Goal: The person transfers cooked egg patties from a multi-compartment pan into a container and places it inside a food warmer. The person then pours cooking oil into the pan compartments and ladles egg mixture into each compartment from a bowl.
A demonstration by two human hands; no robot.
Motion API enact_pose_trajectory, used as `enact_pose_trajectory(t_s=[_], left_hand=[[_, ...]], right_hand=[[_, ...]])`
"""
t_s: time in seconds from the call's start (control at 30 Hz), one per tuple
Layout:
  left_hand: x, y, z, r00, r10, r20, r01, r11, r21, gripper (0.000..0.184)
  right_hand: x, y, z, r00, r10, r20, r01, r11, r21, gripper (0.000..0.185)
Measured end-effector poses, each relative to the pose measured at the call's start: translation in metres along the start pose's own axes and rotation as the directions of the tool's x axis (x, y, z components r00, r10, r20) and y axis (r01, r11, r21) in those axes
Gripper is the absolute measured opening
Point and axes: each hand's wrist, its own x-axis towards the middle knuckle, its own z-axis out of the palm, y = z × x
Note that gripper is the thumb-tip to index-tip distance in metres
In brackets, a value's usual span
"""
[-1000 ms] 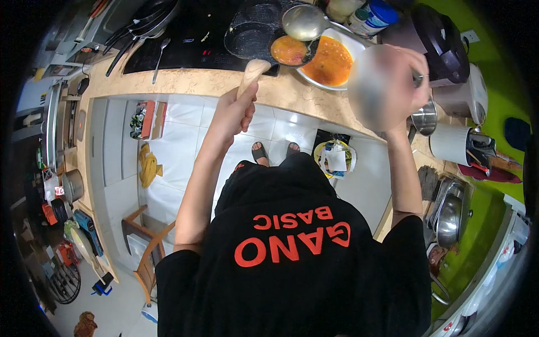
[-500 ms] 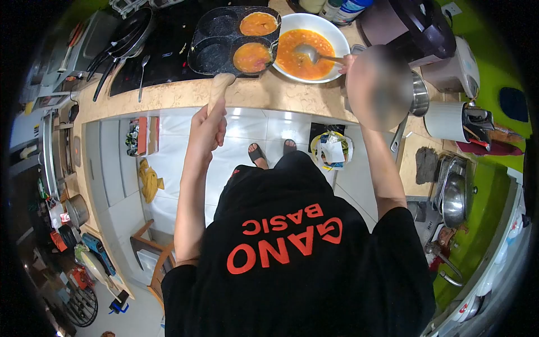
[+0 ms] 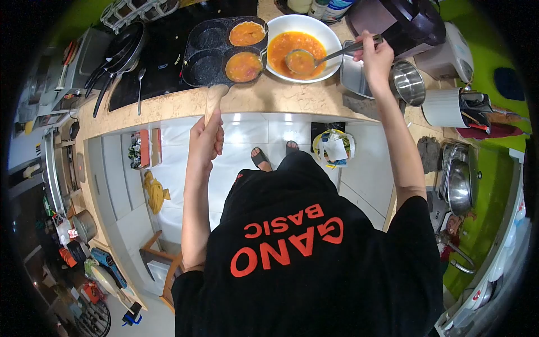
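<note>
My left hand (image 3: 206,140) is closed around the pale wooden handle (image 3: 214,100) of a black frying pan (image 3: 209,26) with several round wells. Orange egg mixture fills the two right-hand wells; the two on the left are bare. Next to the pan stands a white bowl (image 3: 335,42) of orange egg mixture with small bits in it. My right hand (image 3: 375,59) grips the handle of a metal ladle (image 3: 332,55). The ladle's cup is inside the bowl and full of mixture; I cannot tell whether it still touches the liquid.
A rectangular metal tray (image 3: 355,73) and a steel pot (image 3: 408,83) stand right of the bowl. On the left are stacked black pans (image 3: 124,48) and a spoon (image 3: 140,92). A dark rounded appliance (image 3: 396,25) stands behind my right hand. A lined bin (image 3: 333,148) is on the floor.
The ladle's cup has turned upward and now holds mixture, and its handle reaches farther right. My right hand is higher above the counter. My left hand keeps hold of the pan handle.
</note>
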Motion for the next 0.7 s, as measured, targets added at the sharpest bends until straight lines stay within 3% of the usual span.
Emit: enact_pose_trajectory(t_s=[0.1,0.2,0.27,0.33,0.37,0.47,0.53,0.63,0.67,0.7], left_hand=[[0.002,0.000,0.001,1.000,-0.012,0.004,0.012,1.000,0.014,0.034],[0.005,0.001,0.004,1.000,-0.010,0.008,0.010,1.000,0.008,0.035],[0.006,0.003,0.005,1.000,-0.007,0.021,0.006,1.000,0.021,0.036],[0.008,0.003,0.007,1.000,-0.009,0.026,0.008,0.999,0.035,0.037],[0.009,0.002,0.008,0.999,-0.010,0.034,0.009,1.000,0.024,0.037],[0.012,0.001,0.012,0.999,-0.015,0.036,0.014,1.000,0.009,0.038],[0.011,0.003,0.014,0.999,-0.013,0.037,0.013,1.000,0.001,0.038],[0.010,0.011,0.018,0.999,-0.016,0.038,0.014,0.999,0.036,0.038],[0.008,0.014,0.018,0.999,-0.018,0.047,0.017,0.999,0.030,0.039],[0.007,0.017,0.018,0.998,-0.022,0.054,0.021,0.999,0.024,0.039]], right_hand=[[0.011,-0.034,-0.007,0.999,-0.020,0.044,0.021,1.000,-0.022,0.026],[0.037,-0.048,-0.013,0.989,-0.143,0.030,0.143,0.990,-0.012,0.031],[0.049,-0.072,-0.020,0.987,-0.121,0.102,0.131,0.987,-0.096,0.031],[0.052,-0.108,-0.015,0.917,-0.393,0.062,0.398,0.903,-0.162,0.026],[0.043,-0.136,-0.008,0.973,-0.226,0.054,0.228,0.973,-0.037,0.028],[0.039,-0.170,0.002,0.942,-0.332,0.059,0.334,0.942,-0.026,0.030],[0.041,-0.178,0.012,0.957,-0.282,0.066,0.284,0.958,-0.032,0.031],[0.020,-0.179,0.035,0.934,-0.346,0.094,0.343,0.938,0.043,0.027],[0.013,-0.171,0.041,0.906,-0.386,0.175,0.375,0.922,0.094,0.024],[-0.002,-0.171,0.047,0.925,-0.319,0.205,0.304,0.947,0.098,0.023]])
